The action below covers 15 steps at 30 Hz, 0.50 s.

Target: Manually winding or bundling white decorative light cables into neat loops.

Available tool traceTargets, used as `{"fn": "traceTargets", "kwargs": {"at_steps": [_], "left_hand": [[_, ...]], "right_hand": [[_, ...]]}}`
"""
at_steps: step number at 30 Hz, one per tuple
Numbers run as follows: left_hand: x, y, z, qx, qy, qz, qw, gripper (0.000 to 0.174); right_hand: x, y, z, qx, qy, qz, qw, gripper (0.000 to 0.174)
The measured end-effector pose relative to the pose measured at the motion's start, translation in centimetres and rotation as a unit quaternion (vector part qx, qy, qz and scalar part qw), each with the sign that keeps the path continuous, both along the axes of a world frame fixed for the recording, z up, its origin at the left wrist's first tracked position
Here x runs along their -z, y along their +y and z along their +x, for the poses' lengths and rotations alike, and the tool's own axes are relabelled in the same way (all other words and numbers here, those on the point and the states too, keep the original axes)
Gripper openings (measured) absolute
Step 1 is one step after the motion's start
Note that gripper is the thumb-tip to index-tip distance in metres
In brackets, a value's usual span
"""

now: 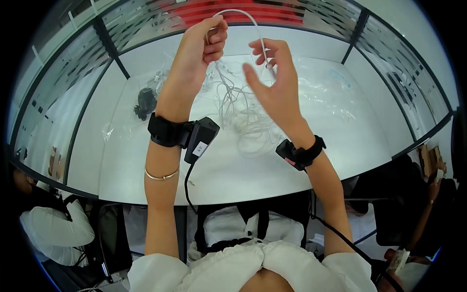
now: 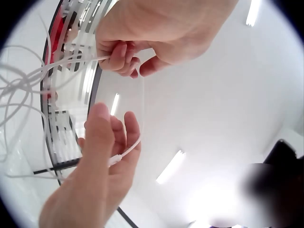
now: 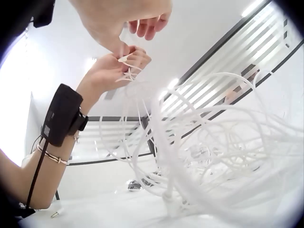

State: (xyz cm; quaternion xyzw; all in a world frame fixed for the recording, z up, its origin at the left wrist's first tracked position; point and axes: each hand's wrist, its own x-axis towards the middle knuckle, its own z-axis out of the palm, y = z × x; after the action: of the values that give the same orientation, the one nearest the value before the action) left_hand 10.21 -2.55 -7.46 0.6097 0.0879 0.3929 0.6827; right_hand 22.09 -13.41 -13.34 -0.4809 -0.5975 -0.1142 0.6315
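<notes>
In the head view, a white tabletop (image 1: pixel 355 146) is backed at twelve o'clock by a white panel (image 1: pixel 316 46). Above it runs striped glass (image 1: pixel 331 18) in dark frames, with red (image 1: pixel 287 17) beyond. Posts (image 1: pixel 111 39) stand around ten and half past one. In the left wrist view, tube lights (image 2: pixel 171 166) cross a pale ceiling (image 2: pixel 213 99) at half past five and half past one.

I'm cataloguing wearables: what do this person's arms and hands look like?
Left arm: black strap, boxy black camera with white label and black cable, thin metallic bangle. Right arm: another strap, black camera with reddish mark. Left hand and right hand ungloved; white sleeves.
</notes>
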Motion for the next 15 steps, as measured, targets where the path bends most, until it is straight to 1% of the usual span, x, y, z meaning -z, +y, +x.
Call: {"fn": "traceTargets", "kwargs": {"at_steps": [2,3,6,7,8,10,11,12,13,14,15], "left_hand": [[0.1,-0.4,-0.3,0.020,-0.046,-0.040,0.998,0.024],[0.2,-0.4,-0.3,0.031,-0.070,-0.061,0.995,0.023],[0.6,-0.3,-0.4,0.056,-0.110,-0.068,0.990,0.023],[0.8,-0.3,-0.5,0.064,-0.117,-0.078,0.988,0.022],[0.9,-0.4,-0.4,0.072,-0.125,-0.088,0.986,0.022],[1.1,-0.3,-0.5,0.079,-0.133,-0.106,0.982,0.021],[1.2,-0.3,-0.5,0.080,-0.133,-0.115,0.981,0.022],[1.3,-0.4,-0.5,0.083,-0.130,-0.124,0.980,0.022],[1.1,-0.4,-0.5,0.065,-0.108,-0.127,0.984,0.022],[1.2,0.2,-0.6,0.092,-0.115,-0.119,0.982,0.021],[1.2,0.8,-0.9,0.117,-0.122,-0.112,0.979,0.021]], "right_hand": [[-0.1,-0.1,-0.9,0.029,-0.040,0.025,0.998,0.048],[0.1,0.4,-0.7,0.109,-0.062,0.125,0.984,0.050],[1.0,0.1,-0.1,0.215,-0.187,0.189,0.940,0.051],[0.9,-0.2,-0.2,0.224,-0.231,0.199,0.926,0.041],[1.2,-0.3,-0.4,0.177,-0.231,0.128,0.948,0.037],[1.7,-0.3,-0.8,0.083,-0.227,-0.018,0.970,0.029],[2.4,0.2,-0.8,0.065,-0.228,-0.023,0.971,0.017],[2.8,0.3,-0.7,0.023,-0.181,-0.058,0.982,0.014],[3.1,0.2,-0.6,-0.015,-0.132,-0.093,0.987,0.012],[3.3,0.2,-0.5,-0.052,-0.084,-0.125,0.987,0.010],[3.2,0.1,-0.4,-0.126,0.020,-0.127,0.984,0.010]]}}
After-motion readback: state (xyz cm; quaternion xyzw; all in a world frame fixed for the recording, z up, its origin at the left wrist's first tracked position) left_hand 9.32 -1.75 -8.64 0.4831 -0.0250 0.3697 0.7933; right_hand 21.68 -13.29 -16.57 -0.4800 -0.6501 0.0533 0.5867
